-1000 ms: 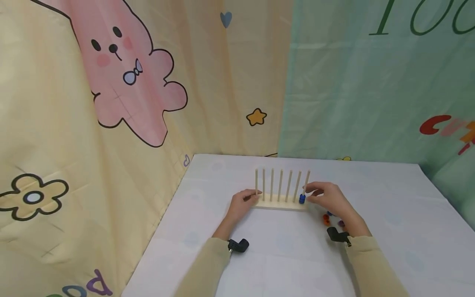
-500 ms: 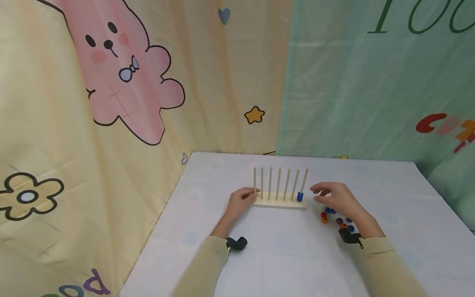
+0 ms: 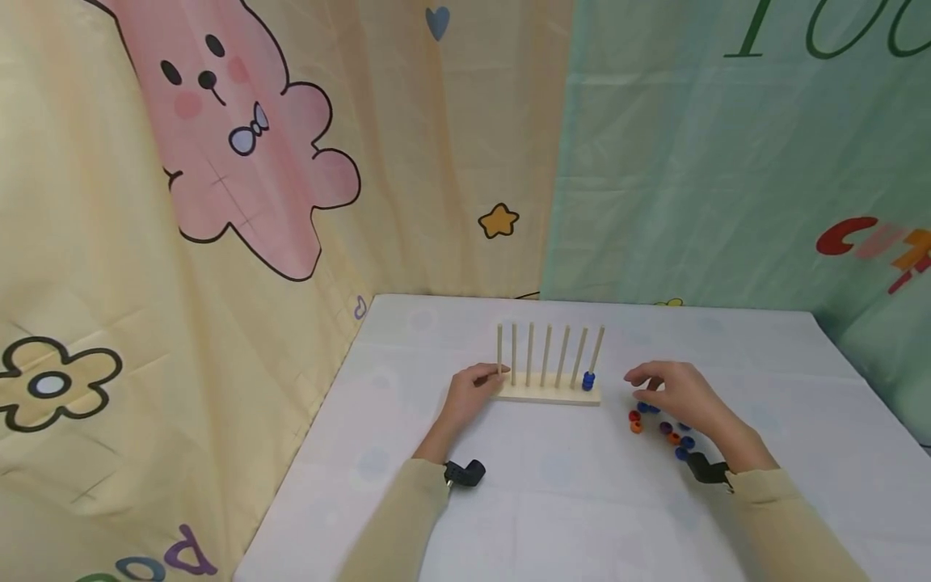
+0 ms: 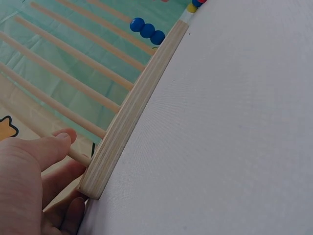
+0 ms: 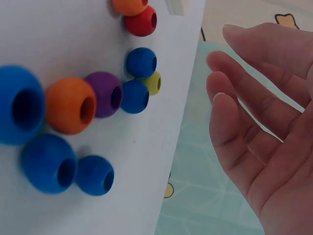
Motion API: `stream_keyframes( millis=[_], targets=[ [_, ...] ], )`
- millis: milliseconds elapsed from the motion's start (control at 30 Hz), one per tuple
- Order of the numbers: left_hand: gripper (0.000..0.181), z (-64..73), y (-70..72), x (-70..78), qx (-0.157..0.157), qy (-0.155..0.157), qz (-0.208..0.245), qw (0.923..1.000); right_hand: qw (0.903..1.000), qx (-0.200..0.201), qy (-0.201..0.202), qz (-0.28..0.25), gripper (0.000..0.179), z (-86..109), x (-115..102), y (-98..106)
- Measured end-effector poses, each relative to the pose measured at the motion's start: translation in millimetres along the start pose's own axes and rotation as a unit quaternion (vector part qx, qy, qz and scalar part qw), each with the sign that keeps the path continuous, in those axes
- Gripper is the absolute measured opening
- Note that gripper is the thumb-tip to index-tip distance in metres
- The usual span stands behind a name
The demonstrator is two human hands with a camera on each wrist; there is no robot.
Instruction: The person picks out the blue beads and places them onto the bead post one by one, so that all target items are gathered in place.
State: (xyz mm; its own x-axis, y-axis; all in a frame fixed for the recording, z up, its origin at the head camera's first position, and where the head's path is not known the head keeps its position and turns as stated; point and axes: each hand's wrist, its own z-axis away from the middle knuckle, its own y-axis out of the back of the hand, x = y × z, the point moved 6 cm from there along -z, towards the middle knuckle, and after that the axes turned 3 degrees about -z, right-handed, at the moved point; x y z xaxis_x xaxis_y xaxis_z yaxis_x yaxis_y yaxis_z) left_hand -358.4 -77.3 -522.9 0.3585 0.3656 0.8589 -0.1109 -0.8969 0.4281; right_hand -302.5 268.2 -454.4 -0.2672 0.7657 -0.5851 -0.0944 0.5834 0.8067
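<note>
A wooden peg rack (image 3: 541,394) with a row of upright pegs stands on the table. Three blue beads (image 4: 147,31) are threaded low on its rightmost peg. My left hand (image 3: 465,394) holds the rack's left end, thumb and fingers around the end peg and the base corner. My right hand (image 3: 680,394) hovers to the right of the rack, over loose beads. Its fingers are loosely bent, with nothing between them in the right wrist view. Below lie a red bead (image 5: 141,22), orange bead (image 5: 71,105), purple bead (image 5: 103,94), yellow bead (image 5: 153,83) and several blue beads (image 5: 49,164).
A white-covered table (image 3: 567,501) carries everything. Behind it hang a cream curtain (image 3: 436,145) with cartoon prints and a green curtain (image 3: 691,178). Black wrist cameras (image 3: 465,474) sit on both wrists.
My right hand has moved away from the rightmost peg, to the right and over the loose beads, uncovering more of them. My left hand stays at the rack's left end.
</note>
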Motion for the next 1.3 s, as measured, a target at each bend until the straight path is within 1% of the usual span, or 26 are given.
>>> stream_keyframes(
  millis=[133, 267, 500, 633, 767, 1133, 1200, 1300],
  targets=[
    [0.022, -0.8, -0.2, -2.5, -0.004, 0.007, 0.003, 1.0, 0.9999, 0.001, -0.009, 0.009, 0.024, 4.4, 4, 1],
    [0.022, -0.4, 0.1, -2.3, -0.002, 0.005, 0.005, 1.0, 0.9997, -0.005, -0.022, 0.012, 0.025, 7.5, 8, -1],
    [0.021, -0.3, 0.5, -1.6, 0.004, 0.0, 0.002, 1.0, 0.9987, -0.018, -0.048, 0.003, 0.026, 10.7, 20, -8],
    [0.021, -0.2, 0.3, -1.7, 0.002, 0.004, -0.001, 1.0, 0.9988, -0.019, -0.044, 0.008, 0.026, 11.8, 25, -12],
    [0.021, -0.7, -0.2, -1.7, 0.0, 0.006, -0.005, 1.0, 0.9994, -0.015, -0.028, 0.014, 0.025, 12.7, 27, -14],
    [0.021, 0.2, 0.9, 0.7, 0.004, 0.005, -0.005, 1.0, 0.9993, -0.013, -0.018, 0.03, 0.026, 12.2, 26, -17],
    [0.021, 0.1, 0.7, 1.0, 0.005, 0.002, -0.005, 1.0, 0.9992, -0.016, -0.021, 0.03, 0.026, 12.0, 26, -18],
    [0.021, -0.3, 0.4, 0.7, 0.004, 0.003, -0.005, 1.0, 0.9986, -0.024, -0.037, 0.028, 0.025, 12.2, 27, -21]
  ],
)
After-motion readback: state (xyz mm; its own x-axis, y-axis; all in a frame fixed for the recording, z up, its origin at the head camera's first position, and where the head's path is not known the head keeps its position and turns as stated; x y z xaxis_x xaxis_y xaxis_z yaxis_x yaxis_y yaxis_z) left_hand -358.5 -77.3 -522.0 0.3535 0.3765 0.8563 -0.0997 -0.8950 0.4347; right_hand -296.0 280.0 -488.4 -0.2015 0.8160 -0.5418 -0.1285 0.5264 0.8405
